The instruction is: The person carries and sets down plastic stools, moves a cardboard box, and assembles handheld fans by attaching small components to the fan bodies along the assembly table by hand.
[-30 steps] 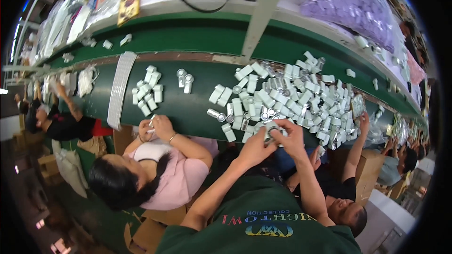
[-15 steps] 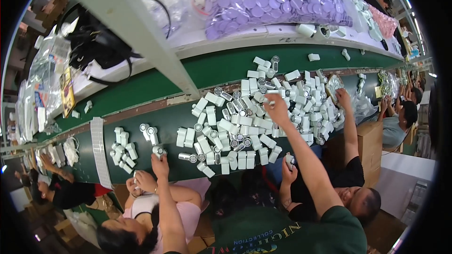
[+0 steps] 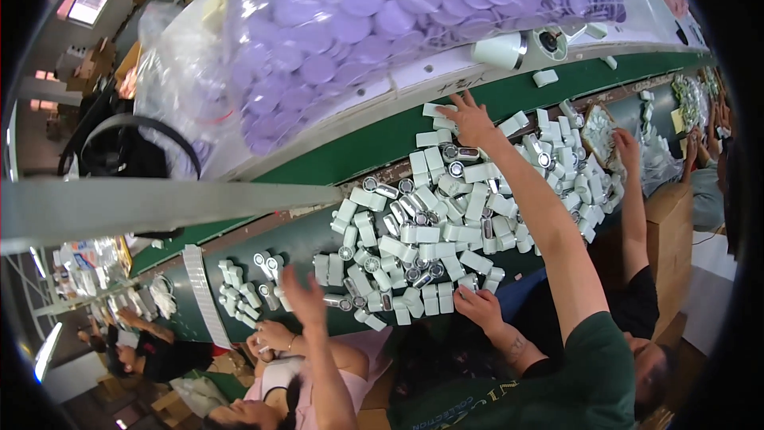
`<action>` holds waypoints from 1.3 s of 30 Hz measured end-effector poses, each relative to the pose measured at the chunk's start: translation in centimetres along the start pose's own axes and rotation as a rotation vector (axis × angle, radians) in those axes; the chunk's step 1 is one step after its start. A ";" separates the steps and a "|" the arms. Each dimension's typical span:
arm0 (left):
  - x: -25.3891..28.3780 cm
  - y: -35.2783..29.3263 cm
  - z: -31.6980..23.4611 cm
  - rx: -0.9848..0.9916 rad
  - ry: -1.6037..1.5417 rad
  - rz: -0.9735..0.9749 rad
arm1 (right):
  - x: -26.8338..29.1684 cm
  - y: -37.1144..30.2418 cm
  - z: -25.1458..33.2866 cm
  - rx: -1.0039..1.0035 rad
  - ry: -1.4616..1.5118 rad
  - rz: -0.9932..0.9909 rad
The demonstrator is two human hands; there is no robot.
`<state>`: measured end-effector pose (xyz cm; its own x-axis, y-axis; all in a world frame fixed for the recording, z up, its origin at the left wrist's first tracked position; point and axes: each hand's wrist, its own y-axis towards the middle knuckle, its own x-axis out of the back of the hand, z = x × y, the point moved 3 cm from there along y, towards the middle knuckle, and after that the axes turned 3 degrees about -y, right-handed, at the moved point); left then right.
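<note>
My right hand (image 3: 469,121) reaches over the far edge of a big heap of pale plastic pieces (image 3: 418,235), many with round chrome ends. Its fingers are spread, the tips beside a pale block (image 3: 434,111) at the heap's back edge, and I see nothing held. My left hand (image 3: 305,300) is blurred by motion but looks open and empty, with fingers apart. It is just right of a small group of the same pieces with round chrome ends (image 3: 269,263), left of the heap.
On the left a seated person's hands (image 3: 270,338) are close together by a smaller cluster of pieces (image 3: 237,293). On the right another person's hands (image 3: 480,308) are at the heap. A bag of purple discs (image 3: 382,12) lies on the shelf behind; a grey post (image 3: 159,205) crosses the left.
My view has turned and moved closer to the shelf. My left hand has let go of a chrome-ended piece on the left. My right hand has moved from mid-heap to its back edge, fingers spreading.
</note>
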<state>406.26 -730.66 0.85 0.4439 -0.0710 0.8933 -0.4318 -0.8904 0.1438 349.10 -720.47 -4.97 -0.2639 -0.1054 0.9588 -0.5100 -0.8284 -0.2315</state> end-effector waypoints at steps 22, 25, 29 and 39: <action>-25.0 18.6 -25.7 -0.351 -0.119 0.631 | -0.6 4.1 0.0 0.090 0.017 -0.010; -24.3 19.0 -23.6 -0.330 -0.315 0.543 | 1.6 2.9 -1.3 0.021 0.213 -0.088; -20.3 18.5 -23.7 -0.150 -0.669 0.504 | 5.5 -3.5 -0.2 0.032 0.467 -0.225; -9.7 3.6 -17.3 0.643 -1.428 0.694 | 2.7 -22.4 11.3 0.213 0.436 -0.113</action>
<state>386.76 -725.39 0.06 0.7741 -0.4895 -0.4015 -0.6288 -0.5206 -0.5775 369.08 -708.46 4.70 -0.5577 0.1933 0.8072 -0.3881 -0.9204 -0.0478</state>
